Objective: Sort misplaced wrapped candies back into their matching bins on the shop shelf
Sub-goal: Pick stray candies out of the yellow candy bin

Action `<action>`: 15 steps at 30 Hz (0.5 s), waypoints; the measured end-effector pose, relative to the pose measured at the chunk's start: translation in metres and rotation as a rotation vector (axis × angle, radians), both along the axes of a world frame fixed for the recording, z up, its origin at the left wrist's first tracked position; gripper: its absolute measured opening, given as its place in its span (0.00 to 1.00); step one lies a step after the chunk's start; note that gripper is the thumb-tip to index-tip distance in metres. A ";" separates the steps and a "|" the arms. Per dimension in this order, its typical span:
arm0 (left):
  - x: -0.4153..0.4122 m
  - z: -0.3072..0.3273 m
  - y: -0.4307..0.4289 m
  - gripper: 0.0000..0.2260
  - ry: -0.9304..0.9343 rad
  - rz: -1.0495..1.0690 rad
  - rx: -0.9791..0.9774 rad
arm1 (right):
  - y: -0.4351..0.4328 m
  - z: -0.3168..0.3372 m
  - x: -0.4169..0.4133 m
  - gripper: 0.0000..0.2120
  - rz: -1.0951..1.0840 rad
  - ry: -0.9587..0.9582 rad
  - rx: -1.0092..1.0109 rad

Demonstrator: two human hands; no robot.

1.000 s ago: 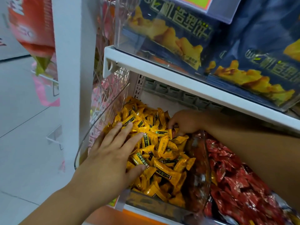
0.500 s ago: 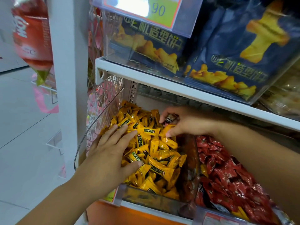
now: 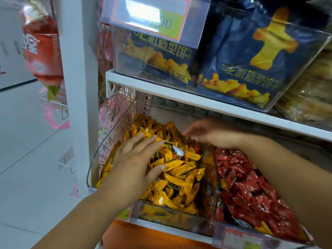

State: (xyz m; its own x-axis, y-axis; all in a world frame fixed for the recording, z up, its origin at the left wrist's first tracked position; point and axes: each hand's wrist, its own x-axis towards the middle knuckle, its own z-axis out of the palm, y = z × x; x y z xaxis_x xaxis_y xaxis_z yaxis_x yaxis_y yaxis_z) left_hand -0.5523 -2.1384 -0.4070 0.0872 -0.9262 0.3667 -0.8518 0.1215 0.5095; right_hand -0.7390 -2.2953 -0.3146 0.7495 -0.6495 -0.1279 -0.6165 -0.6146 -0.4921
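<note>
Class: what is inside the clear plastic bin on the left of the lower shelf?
Yellow wrapped candies fill the clear plastic bin, with one silvery-red wrapped candy on top. The left hand covers part of the pile, hiding any candies beneath it.

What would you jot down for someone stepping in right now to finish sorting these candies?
Left hand: open, fingers flat on the yellow candies in the left clear bin.
Right hand: blurred, fingers look straight, apparently holding nothing, over the back of that bin.
Stray: a red-and-silver candy lies on the yellow pile between the hands.
The red candies fill the neighbouring bin on the right; a yellow stray sits at their left edge.
Done: cannot tell from here.
Left: move the red-and-silver candy out, and the yellow stray back.
</note>
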 end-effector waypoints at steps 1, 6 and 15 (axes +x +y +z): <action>-0.002 0.001 -0.002 0.29 -0.002 -0.016 -0.004 | -0.003 0.000 0.000 0.16 0.011 0.075 -0.055; -0.014 0.002 -0.013 0.29 0.007 -0.056 -0.024 | 0.008 -0.017 0.025 0.11 0.078 0.290 0.048; -0.011 0.000 -0.025 0.12 0.086 -0.004 -0.162 | 0.019 -0.019 0.029 0.08 0.102 0.141 0.073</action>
